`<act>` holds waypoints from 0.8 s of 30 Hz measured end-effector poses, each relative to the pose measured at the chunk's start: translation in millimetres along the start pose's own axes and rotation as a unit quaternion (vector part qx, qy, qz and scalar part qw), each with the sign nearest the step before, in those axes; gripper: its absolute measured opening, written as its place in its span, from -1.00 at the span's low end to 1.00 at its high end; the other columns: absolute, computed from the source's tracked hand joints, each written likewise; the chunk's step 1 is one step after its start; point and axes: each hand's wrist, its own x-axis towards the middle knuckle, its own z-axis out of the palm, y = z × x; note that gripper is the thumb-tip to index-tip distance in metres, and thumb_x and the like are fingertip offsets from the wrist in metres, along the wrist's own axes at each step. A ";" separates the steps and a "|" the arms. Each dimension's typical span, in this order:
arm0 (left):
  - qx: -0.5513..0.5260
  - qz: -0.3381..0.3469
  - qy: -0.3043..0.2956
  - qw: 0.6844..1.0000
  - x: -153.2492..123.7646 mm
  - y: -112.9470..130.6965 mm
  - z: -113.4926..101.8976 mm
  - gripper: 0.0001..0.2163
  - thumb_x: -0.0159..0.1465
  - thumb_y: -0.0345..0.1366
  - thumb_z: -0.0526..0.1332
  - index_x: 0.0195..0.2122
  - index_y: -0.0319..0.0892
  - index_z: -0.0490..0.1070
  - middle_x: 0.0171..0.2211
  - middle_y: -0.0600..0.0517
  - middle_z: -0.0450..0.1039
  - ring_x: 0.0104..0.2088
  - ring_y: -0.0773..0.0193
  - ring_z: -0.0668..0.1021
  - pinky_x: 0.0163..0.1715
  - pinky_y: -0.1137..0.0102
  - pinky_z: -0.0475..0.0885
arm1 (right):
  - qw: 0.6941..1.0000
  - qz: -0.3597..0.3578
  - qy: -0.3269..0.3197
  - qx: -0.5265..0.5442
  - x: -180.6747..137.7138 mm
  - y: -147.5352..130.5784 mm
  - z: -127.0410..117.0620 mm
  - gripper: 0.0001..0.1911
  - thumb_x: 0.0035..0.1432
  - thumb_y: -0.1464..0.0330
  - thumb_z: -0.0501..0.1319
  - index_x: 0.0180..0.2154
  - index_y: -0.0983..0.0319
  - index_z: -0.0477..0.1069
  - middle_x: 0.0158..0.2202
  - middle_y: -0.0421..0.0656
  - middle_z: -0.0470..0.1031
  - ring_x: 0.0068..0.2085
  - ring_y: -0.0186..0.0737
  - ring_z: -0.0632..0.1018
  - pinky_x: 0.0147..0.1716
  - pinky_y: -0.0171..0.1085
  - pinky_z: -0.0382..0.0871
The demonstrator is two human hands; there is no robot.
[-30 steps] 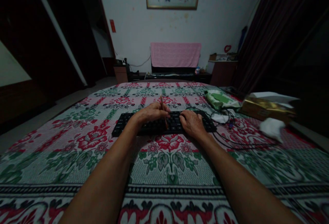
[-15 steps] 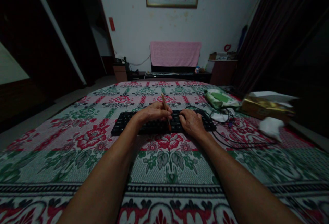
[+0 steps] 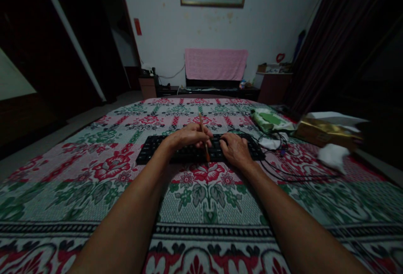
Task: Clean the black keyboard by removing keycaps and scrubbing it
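A black keyboard (image 3: 159, 150) lies across the floral bed cover (image 3: 201, 207) in front of me. My left hand (image 3: 187, 136) rests over its middle, fingers pinched round a thin orange stick (image 3: 204, 137) whose lower tip touches the keys near the front edge. My right hand (image 3: 235, 150) lies on the keyboard's right half with its fingers curled down on the keys, holding nothing I can make out. The keyboard's black cable (image 3: 283, 173) loops off to the right.
A green and white packet (image 3: 269, 121) lies at the right rear of the bed. A gold box (image 3: 324, 133) and white tissue (image 3: 333, 156) sit at the right edge. Beyond the bed stand a pink-covered screen (image 3: 215, 64) and low cabinets.
My left hand has shifted slightly right along the keyboard, and the stick's tip has slid toward the front edge of the keys. The right hand has stayed put.
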 end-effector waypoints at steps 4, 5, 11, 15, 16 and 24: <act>-0.008 0.011 0.084 0.996 0.3 -0.7 -2.4 -0.85 -0.01 -0.45 0.17 -0.36 -0.26 0.35 -0.47 0.02 0.49 -0.50 0.40 0.46 -0.45 0.46 0.33 | 1.000 -0.002 0.006 -0.001 0.1 2.2 2.3 -0.78 0.19 0.33 0.00 -0.26 0.20 0.39 -0.17 -0.10 0.47 -0.11 -0.15 0.39 -0.21 -0.20 0.07; 0.000 0.014 0.097 0.995 1.4 -1.4 -2.5 -0.85 -0.02 -0.46 0.17 -0.38 -0.25 0.35 -0.46 0.03 0.49 -0.47 0.38 0.48 -0.42 0.45 0.35 | 1.000 -0.002 0.006 -0.001 0.2 2.6 2.6 -0.78 0.19 0.33 0.00 -0.25 0.20 0.39 -0.17 -0.10 0.47 -0.11 -0.15 0.39 -0.21 -0.20 0.07; 0.099 0.025 0.105 0.989 7.0 -3.4 -3.8 -0.84 -0.08 -0.51 0.09 -0.46 -0.25 0.39 -0.46 0.04 0.48 -0.38 0.29 0.51 -0.31 0.38 0.40 | 1.000 0.001 0.001 -0.002 0.9 2.7 2.4 -0.79 0.19 0.32 0.01 -0.24 0.20 0.38 -0.15 -0.11 0.48 -0.10 -0.14 0.39 -0.20 -0.19 0.08; 0.144 0.011 0.075 0.987 4.8 -2.3 -4.8 -0.80 -0.08 -0.52 0.06 -0.45 -0.25 0.42 -0.46 0.04 0.49 -0.37 0.30 0.50 -0.32 0.43 0.40 | 1.000 0.001 0.004 -0.003 0.8 2.3 2.1 -0.80 0.19 0.32 0.01 -0.24 0.19 0.38 -0.14 -0.12 0.48 -0.08 -0.13 0.39 -0.19 -0.18 0.08; 0.151 0.008 0.072 0.986 4.3 -2.7 -4.6 -0.80 -0.08 -0.51 0.05 -0.45 -0.25 0.42 -0.46 0.04 0.49 -0.38 0.31 0.50 -0.33 0.44 0.40 | 1.000 0.001 0.005 -0.004 0.6 2.1 2.0 -0.80 0.19 0.32 0.01 -0.24 0.20 0.38 -0.13 -0.12 0.48 -0.08 -0.13 0.39 -0.18 -0.18 0.08; 0.264 0.048 0.124 0.955 -1.9 -14.7 4.8 -0.76 0.00 -0.44 0.03 -0.36 -0.22 0.44 -0.41 0.05 0.50 -0.34 0.28 0.51 -0.32 0.44 0.39 | 1.000 0.002 0.003 -0.004 -0.5 1.1 2.0 -0.78 0.19 0.33 0.00 -0.22 0.20 0.39 -0.11 -0.10 0.47 -0.07 -0.12 0.38 -0.17 -0.17 0.09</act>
